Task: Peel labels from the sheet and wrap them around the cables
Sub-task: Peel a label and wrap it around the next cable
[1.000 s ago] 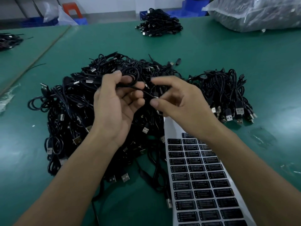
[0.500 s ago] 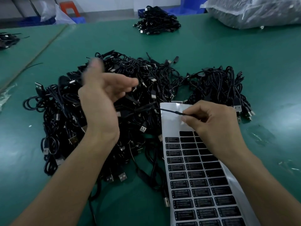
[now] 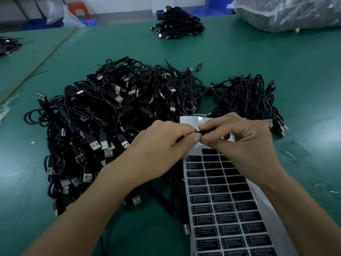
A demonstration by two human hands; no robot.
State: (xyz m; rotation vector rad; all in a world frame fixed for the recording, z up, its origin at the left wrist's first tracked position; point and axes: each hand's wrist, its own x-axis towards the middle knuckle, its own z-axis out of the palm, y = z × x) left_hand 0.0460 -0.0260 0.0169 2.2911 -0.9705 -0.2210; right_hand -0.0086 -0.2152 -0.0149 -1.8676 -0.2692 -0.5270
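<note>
A glossy label sheet (image 3: 228, 215) with rows of black labels lies on the green table, running from the centre to the bottom right. Above its top end my left hand (image 3: 158, 152) and my right hand (image 3: 241, 145) meet, both pinching a thin black cable (image 3: 206, 133) between thumb and fingertips. Whether a label is on the cable is hidden by the fingers. A big tangled heap of black USB cables (image 3: 110, 126) lies left of and behind the hands.
A smaller cable pile (image 3: 252, 100) sits behind the right hand, another cable heap (image 3: 177, 24) at the far table edge. A clear plastic bag (image 3: 287, 13) lies far right. Scraps of clear film (image 3: 295, 154) lie on the table (image 3: 258, 58) right of the sheet.
My left hand came down from above the cable heap to meet my right hand. Both now pinch the cable over the sheet's top end.
</note>
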